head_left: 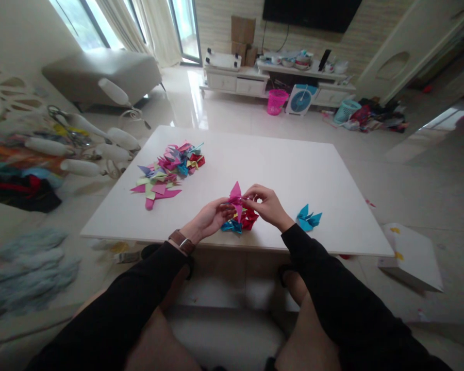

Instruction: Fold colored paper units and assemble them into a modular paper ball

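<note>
A pink origami crane (235, 197) with spread wings is held up between my two hands, above the near edge of the white table (274, 159). My left hand (212, 216) pinches its left end, and the fingers of my right hand (266, 202) close on its right end. Right below it lies a small group of folded papers: red ones (250, 220), a blue one (232, 225) and a bit of yellow, partly hidden by the crane and my hands. A lone blue origami crane (308, 218) rests to the right of my right forearm.
A heap of colourful folded papers (174, 165) covers the table's left part. White rounded rods (118, 139) stand off its left side. On the floor at right is a white box (412, 255). Beyond the table are a pink basket (276, 102) and a fan (300, 99).
</note>
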`<state>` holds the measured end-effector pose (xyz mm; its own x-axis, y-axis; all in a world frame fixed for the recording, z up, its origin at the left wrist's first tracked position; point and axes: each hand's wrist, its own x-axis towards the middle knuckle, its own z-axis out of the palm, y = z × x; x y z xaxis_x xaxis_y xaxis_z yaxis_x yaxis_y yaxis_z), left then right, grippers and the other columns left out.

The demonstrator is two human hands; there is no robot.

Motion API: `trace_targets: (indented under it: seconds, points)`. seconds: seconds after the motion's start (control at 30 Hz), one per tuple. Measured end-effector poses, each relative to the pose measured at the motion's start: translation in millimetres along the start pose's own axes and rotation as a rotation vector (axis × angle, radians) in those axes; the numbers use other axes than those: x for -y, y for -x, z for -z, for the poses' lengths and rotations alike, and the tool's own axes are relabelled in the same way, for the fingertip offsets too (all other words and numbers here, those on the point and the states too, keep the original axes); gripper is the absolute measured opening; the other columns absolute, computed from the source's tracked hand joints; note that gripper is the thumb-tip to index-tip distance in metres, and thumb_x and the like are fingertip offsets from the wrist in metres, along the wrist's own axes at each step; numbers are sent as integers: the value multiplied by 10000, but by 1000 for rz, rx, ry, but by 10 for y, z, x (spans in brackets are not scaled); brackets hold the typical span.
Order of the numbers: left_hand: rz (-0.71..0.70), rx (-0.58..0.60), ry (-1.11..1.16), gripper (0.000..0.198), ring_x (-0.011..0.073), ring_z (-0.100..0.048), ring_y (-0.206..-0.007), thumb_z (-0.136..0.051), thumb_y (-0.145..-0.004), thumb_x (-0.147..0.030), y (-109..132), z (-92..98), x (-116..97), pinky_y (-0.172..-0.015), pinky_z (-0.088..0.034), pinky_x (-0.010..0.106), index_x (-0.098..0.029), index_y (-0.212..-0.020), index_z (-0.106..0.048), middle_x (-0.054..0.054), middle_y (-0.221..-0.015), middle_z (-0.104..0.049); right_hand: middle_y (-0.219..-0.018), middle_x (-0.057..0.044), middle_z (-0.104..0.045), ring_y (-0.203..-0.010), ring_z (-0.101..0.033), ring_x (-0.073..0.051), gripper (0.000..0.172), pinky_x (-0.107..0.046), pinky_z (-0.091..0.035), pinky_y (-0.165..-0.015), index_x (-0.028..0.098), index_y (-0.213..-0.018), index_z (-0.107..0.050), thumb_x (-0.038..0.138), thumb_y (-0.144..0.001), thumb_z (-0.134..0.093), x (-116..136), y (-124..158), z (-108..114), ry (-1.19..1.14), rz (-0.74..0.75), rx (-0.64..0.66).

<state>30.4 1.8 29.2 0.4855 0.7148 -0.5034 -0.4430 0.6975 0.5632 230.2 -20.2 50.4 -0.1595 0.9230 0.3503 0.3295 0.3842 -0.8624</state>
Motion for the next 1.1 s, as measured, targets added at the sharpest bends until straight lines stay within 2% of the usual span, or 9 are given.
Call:
trace_targets:
  seconds: [0.07, 0.13, 0.23, 0.33, 0.43, 0.5, 0.67, 0.9, 1.1]
  points:
    - [26, -19, 2, 162, 153, -678, -624, -546, -903, -133, 3, -24, -20, -607, -563, 243, -103, -843, -694, 80, -721, -697, -836, -32, -694, -700, -600, -135, 107, -262, -454, -607, 193, -828, -746, 294, -850, -720, -28, -5, 93, 65, -19, -75]
    - [29, -25, -7, 171, 155, -682, -630, -538, -893, -129, 4, -52, -26, -609, -566, 242, -94, -861, -702, 85, -735, -700, -805, -31, -713, -682, -605, -140, 119, -267, -464, -616, 188, -822, -744, 303, -838, -719, -75, 4, 291, 169, -60, -169]
    - [33, -36, -25, 162, 148, -674, -620, -546, -880, -122, 3, -91, -9, -599, -564, 236, -84, -834, -697, 85, -744, -698, -756, -30, -729, -664, -613, -152, 149, -284, -483, -655, 180, -816, -757, 322, -815, -712, -193, 98, 776, 378, -134, -343]
    - [32, -61, -41, 155, 157, -678, -619, -546, -869, -119, 7, -118, 12, -595, -567, 246, -93, -804, -685, 82, -734, -692, -768, -66, -746, -680, -630, -175, 196, -308, -496, -703, 154, -793, -770, 340, -778, -711, -372, 332, 1352, 584, -245, -508]
    - [24, -72, -48, 138, 159, -674, -609, -553, -853, -115, 13, -132, 16, -583, -562, 249, -105, -805, -682, 80, -724, -686, -780, -113, -754, -691, -638, -204, 252, -328, -485, -704, 128, -757, -769, 372, -751, -707, -590, 663, 1821, 746, -403, -561]
    - [26, -71, -55, 132, 156, -669, -605, -559, -848, -117, 9, -135, 17, -578, -556, 243, -100, -811, -685, 84, -723, -686, -766, -122, -756, -696, -641, -219, 291, -339, -479, -705, 121, -777, -774, 398, -765, -685, -731, 880, 2012, 792, -493, -565]
    - [31, -66, -65, 121, 150, -662, -616, -572, -842, -128, -52, -126, 44, -602, -557, 248, -97, -824, -688, 86, -739, -690, -829, -140, -785, -770, -683, -237, 324, -327, -478, -746, 107, -835, -797, 391, -797, -645, -984, 1180, 2134, 819, -634, -521]
    - [35, -24, -93, 77, 142, -656, -637, -613, -828, -142, -142, -119, 95, -597, -545, 241, -106, -812, -679, 85, -784, -697, -917, -141, -798, -882, -714, -236, 299, -305, -484, -805, 119, -923, -817, 314, -786, -635, -1172, 1120, 2079, 849, -732, -373]
    - [39, -15, -117, 110, 136, -649, -636, -606, -838, -148, -148, -71, 111, -603, -543, 235, -80, -848, -691, 115, -825, -713, -905, -124, -802, -902, -718, -216, 262, -277, -477, -810, 141, -902, -826, 269, -797, -622, -1204, 1134, 2014, 906, -784, -250]
